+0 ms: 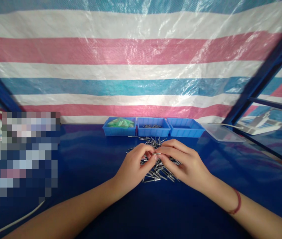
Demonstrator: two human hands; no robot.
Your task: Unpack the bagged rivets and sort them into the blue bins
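Note:
Between the fingertips of both my hands is a small silvery rivet (156, 153), partly hidden by the fingers. My left hand (136, 164) pinches its left end with thumb and forefinger. On the other end, my right hand (185, 162) closes thumb and fingers. Right below them spreads a loose pile of blind rivets (157, 174) with long thin shanks, some of it covered by my hands. Behind the pile, the middle blue bin (153, 132) holds several more rivets.
The left blue bin (119, 132) contains a green plastic bag (121, 122); the right blue bin (187, 132) adjoins the middle one. A clear plastic lid (223, 132) and white power strip (262, 124) are at right. A white cable (18, 219) crosses the blue table (86, 159) at left, near a blurred-out area.

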